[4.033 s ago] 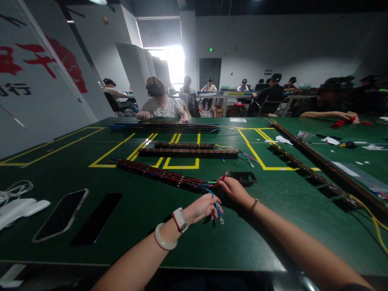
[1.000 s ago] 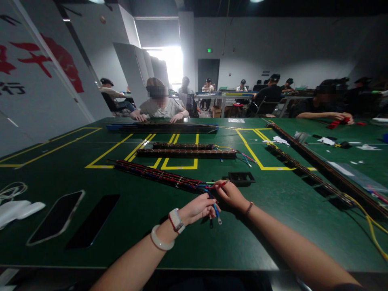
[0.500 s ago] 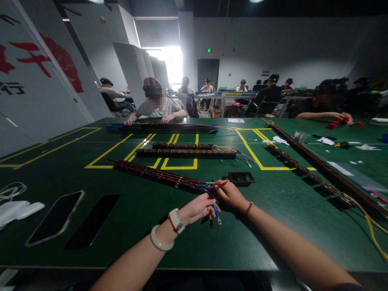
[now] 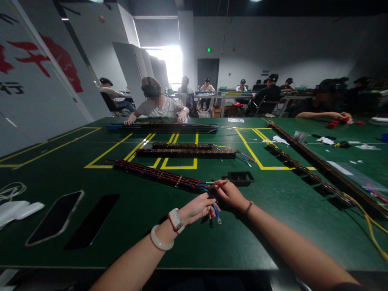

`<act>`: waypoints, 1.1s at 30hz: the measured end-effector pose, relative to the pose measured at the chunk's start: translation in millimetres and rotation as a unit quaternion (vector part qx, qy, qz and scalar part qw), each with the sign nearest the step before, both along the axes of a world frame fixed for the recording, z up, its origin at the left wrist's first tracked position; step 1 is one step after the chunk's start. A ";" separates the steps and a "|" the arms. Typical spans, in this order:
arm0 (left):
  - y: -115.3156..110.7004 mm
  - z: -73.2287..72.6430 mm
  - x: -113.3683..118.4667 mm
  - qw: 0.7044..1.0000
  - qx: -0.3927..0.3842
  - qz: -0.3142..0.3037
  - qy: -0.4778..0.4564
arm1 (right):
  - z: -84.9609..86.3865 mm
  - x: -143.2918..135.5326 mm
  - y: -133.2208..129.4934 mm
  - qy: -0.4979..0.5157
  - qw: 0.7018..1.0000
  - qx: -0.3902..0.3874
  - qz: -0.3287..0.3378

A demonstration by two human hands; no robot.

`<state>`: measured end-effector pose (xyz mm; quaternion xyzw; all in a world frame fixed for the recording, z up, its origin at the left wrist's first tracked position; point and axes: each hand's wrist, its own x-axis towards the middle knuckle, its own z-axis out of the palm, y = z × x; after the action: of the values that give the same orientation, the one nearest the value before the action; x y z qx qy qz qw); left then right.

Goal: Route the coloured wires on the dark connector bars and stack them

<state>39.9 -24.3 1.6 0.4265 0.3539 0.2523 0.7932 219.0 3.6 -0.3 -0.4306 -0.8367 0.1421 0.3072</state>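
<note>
A long black strip (image 4: pixel 157 174) with red and blue wires along it lies slanted on the green table. Its loose leads come out at the right end, between my hands. My left hand (image 4: pixel 195 208) is closed around the blue wires (image 4: pixel 216 210), whose metal ring terminal (image 4: pixel 219 221) hangs below the fingers beside a black-sleeved one (image 4: pixel 211 223). My right hand (image 4: pixel 233 197) pinches a red wire (image 4: pixel 223 184) at the strip's end. Just beyond the right hand sits a black rectangular plastic frame (image 4: pixel 252 178).
Two similar strips (image 4: pixel 184 153) lie farther back, and two longer ones (image 4: pixel 327 176) run along the right with a yellow cable (image 4: pixel 370 230). Two phones (image 4: pixel 92 222) rest at left near a white object (image 4: pixel 21 212). Across the table a co-worker (image 4: pixel 163 103) handles a blue-ended strip (image 4: pixel 113 127).
My two hands and the wires stay almost in place. Across the table, the co-worker's hand on the right side of the strip has shifted rightward and lifted slightly.
</note>
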 end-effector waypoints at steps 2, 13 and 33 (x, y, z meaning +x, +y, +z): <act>0.2 -1.3 0.2 1.000 0.001 0.000 -0.002 | 0.5 0.2 0.1 -0.004 1.000 -0.002 0.002; -1.0 1.7 0.4 1.000 0.000 0.004 0.007 | 1.2 0.2 0.5 -0.004 1.000 -0.006 0.006; 0.5 -4.2 0.2 1.000 -0.001 0.001 -0.005 | 1.7 0.2 0.1 -0.012 1.000 -0.013 0.004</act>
<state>40.1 -23.8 -2.6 0.4240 0.3509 0.2550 0.7950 219.2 3.6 1.4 -0.4327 -0.8404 0.1486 0.2906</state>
